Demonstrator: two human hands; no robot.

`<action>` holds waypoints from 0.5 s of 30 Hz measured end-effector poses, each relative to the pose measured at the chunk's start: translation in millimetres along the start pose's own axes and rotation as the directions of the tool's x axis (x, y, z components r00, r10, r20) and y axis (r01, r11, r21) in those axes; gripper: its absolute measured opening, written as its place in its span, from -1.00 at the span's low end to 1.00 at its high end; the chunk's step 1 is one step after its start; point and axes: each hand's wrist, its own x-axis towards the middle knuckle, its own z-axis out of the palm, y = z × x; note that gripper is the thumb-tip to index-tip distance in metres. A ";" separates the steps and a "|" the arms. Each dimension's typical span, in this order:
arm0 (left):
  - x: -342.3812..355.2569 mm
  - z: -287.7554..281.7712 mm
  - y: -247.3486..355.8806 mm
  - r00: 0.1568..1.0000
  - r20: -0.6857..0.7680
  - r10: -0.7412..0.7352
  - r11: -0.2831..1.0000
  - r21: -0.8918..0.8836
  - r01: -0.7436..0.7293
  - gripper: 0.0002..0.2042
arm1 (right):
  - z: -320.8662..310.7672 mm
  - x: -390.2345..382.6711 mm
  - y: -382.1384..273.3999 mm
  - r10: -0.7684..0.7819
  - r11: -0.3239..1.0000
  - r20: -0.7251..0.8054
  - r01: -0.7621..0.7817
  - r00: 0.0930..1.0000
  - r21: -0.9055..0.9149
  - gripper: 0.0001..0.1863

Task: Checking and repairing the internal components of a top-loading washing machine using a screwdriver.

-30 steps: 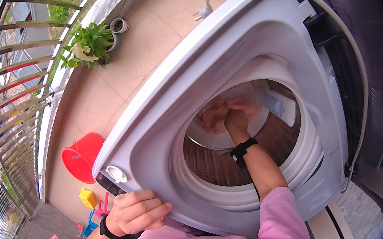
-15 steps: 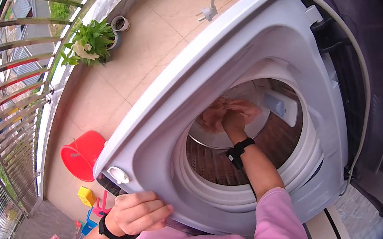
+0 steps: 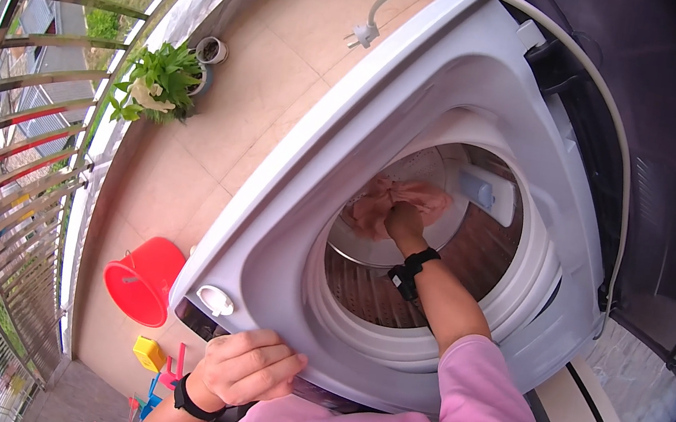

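Deep inside the tub of a white top-loading washing machine (image 3: 295, 178), my right hand (image 3: 405, 221) grips a pink cloth (image 3: 382, 207) lying on the tub's bottom. Its fingers are partly hidden by the back of the hand. The metal drum wall (image 3: 370, 290) with small holes surrounds it, and a blue and white lint filter (image 3: 487, 193) sits on the drum's far right side. My left hand (image 3: 252, 367) rests with curled fingers at the machine's near left rim, below a round white cap (image 3: 214, 300); whether anything is under those fingers is hidden.
The dark lid (image 3: 664, 190) stands raised at the right, with a grey hose (image 3: 606, 85) in front. An unattached plug (image 3: 363, 36) hangs at the far edge. Left on the tiled floor are a red bucket (image 3: 146, 280), a yellow container (image 3: 149, 353) and a potted plant (image 3: 161, 80) by the railing (image 3: 50, 89).
My right hand has shifted slightly left within the tub, still on the pink cloth. The view has moved a little; my left hand stays at the rim.
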 end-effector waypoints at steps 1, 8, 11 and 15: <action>-1.5 -0.7 1.8 1.000 0.005 -0.011 1.000 -0.009 0.011 -0.77 | -12.0 -3.2 -5.8 -0.001 1.000 0.003 0.001 1.000 0.003 -0.73; -1.3 -1.6 9.4 0.999 -0.013 -0.046 0.999 -0.029 0.046 -0.79 | -94.6 -17.1 -40.2 0.068 0.985 0.180 -0.038 0.981 -0.166 -0.71; 1.8 -1.2 10.4 0.999 -0.014 -0.047 0.999 -0.020 0.047 -0.80 | -61.1 -4.5 -4.9 -0.008 0.976 0.138 0.038 0.990 -0.216 -0.71; 2.3 2.5 10.8 0.998 -0.052 -0.037 0.999 0.007 0.037 -0.81 | -64.4 -7.2 1.4 0.016 0.973 0.075 0.002 0.997 -0.232 -0.72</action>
